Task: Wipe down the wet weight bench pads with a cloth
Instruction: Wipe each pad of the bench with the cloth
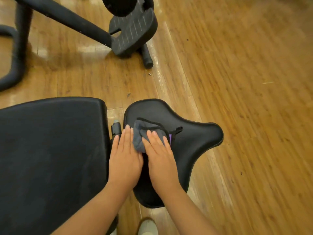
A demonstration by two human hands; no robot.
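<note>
A small grey cloth (141, 133) with black trim and a purple edge lies bunched on the black saddle-shaped seat pad (191, 136). My right hand (160, 156) lies flat on top of the cloth, pressing it against the pad. My left hand (125, 156) rests flat beside it at the pad's left edge, its fingers touching the cloth's left side. To the left, a large black back pad (50, 150) fills the lower left. A narrow gap with a black adjustment knob (116, 128) separates the two pads.
The floor is wooden planks (245, 73). A black machine frame with a ribbed foot plate (133, 31) stands at the top centre, and a curved black tube (15, 56) at the far left. My light shoe (147, 226) shows at the bottom.
</note>
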